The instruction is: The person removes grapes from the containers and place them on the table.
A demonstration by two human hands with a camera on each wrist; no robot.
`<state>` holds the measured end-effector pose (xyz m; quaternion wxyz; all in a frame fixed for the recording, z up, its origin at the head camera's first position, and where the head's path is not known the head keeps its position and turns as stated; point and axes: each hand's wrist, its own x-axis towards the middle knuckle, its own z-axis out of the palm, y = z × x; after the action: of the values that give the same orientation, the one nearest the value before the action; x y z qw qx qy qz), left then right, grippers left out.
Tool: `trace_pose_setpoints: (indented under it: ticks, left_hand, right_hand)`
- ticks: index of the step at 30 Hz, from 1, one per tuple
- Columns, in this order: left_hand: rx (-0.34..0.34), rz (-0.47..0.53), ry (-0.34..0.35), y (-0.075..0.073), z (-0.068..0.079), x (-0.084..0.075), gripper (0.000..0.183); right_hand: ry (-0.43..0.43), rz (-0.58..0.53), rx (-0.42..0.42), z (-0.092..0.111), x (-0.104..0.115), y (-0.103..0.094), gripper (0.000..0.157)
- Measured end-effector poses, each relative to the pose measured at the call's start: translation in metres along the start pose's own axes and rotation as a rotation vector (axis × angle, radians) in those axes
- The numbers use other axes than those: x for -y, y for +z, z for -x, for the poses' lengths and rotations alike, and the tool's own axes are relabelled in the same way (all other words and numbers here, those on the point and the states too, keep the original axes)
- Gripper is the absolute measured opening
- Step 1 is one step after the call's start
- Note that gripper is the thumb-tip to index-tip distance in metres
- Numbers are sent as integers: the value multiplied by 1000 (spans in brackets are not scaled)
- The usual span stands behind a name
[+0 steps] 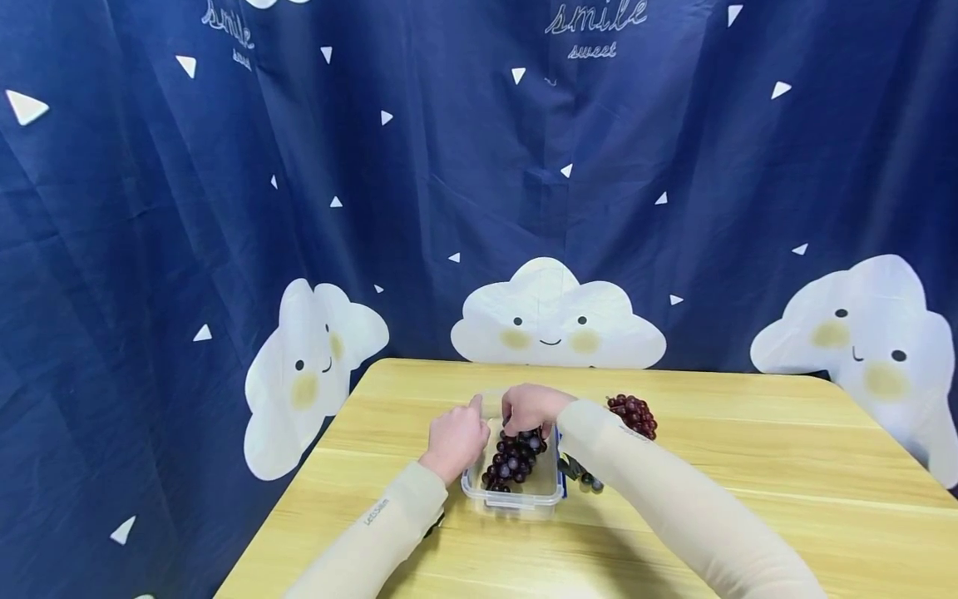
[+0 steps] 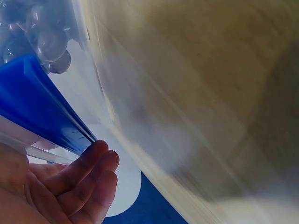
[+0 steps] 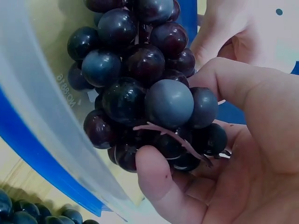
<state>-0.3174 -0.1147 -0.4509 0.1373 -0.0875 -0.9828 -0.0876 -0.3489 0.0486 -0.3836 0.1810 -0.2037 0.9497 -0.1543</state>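
Observation:
A clear plastic container (image 1: 524, 502) stands on the table, with a bunch of dark purple grapes (image 1: 515, 462) inside it. My right hand (image 1: 530, 407) reaches over the far side and holds the upper end of the bunch. Up close in the right wrist view, its thumb and fingers curl round the grapes (image 3: 140, 65) by a reddish stem (image 3: 175, 136). On the container's left side, my left hand (image 1: 458, 439) grips the wall near the far corner. Its fingertips press the blue edge (image 2: 42, 102) in the left wrist view; the thumb is hidden there.
Just right of the container, partly behind the right sleeve, lies another bunch of dark grapes (image 1: 591, 482). A red grape bunch (image 1: 634, 416) rests farther back. A dark blue curtain (image 1: 419, 183) with white clouds hangs behind the wooden table (image 1: 763, 466).

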Motion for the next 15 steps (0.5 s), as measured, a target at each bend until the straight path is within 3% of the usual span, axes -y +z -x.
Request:
trace_pose_setpoints:
  ticks: [7, 15]
  left_hand:
    - [18, -2, 0, -1, -1, 0, 51]
    - [-7, -13, 19, -2, 0, 0, 48]
  right_hand:
    - [-54, 27, -41, 9, 0, -4, 20]
    - [-143, 61, -79, 17, 2, -10, 21]
